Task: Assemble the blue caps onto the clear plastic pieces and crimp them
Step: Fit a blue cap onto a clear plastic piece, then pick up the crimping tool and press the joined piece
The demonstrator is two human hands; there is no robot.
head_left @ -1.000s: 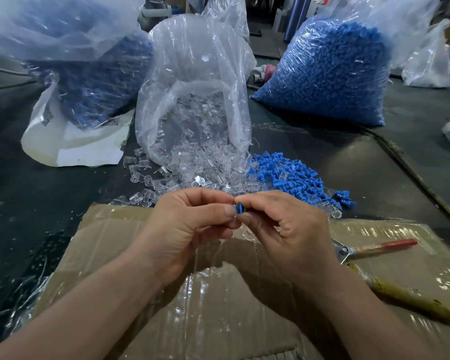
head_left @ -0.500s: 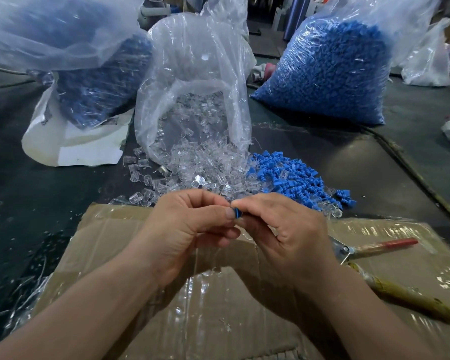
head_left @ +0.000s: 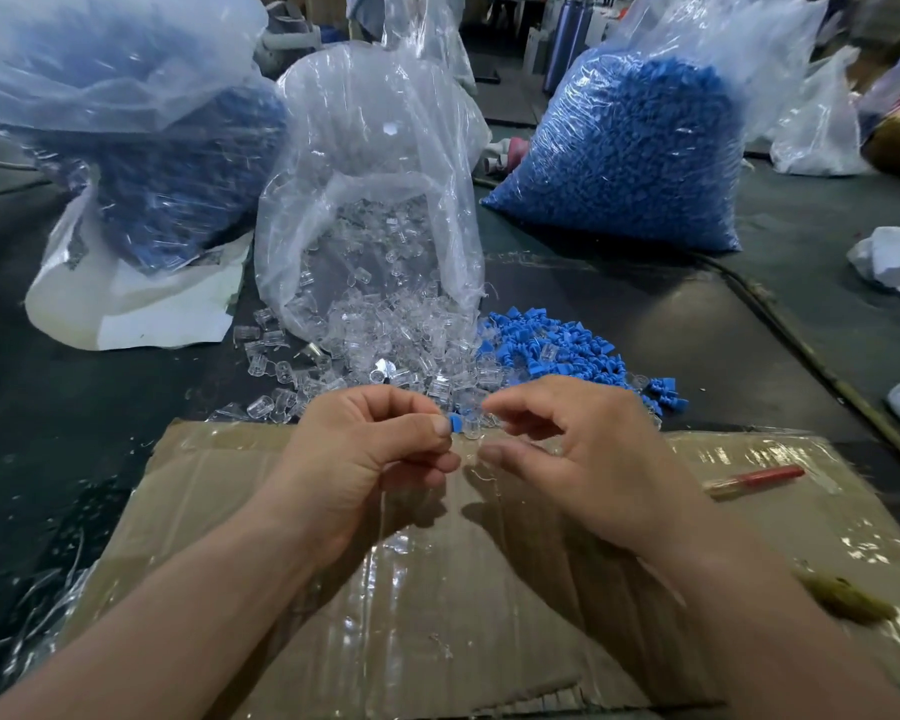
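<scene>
Head view: left hand [head_left: 370,454] pinches 1 blue cap [head_left: 454,423] btwn thumb & forefinger, above the cardboard [head_left: 437,615] edge. Right hand [head_left: 578,449] sits just beside it, thumb & fingers parted and loosely curled, nothing plainly gripped. Can't tell if a clear part is on the cap yet, since the clear pieces [head_left: 385,356] piled behind blur it. Risks, imo: the pinch is shallow, so the cap could pop out into the loose blue caps [head_left: 546,350]; a skewed fit would crimp crooked. Red-handled tool [head_left: 759,478] lies well apart, right.

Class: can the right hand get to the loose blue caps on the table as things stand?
Probably yes: the right hand hovers just short of the blue caps, only loose clear pieces between.
</scene>
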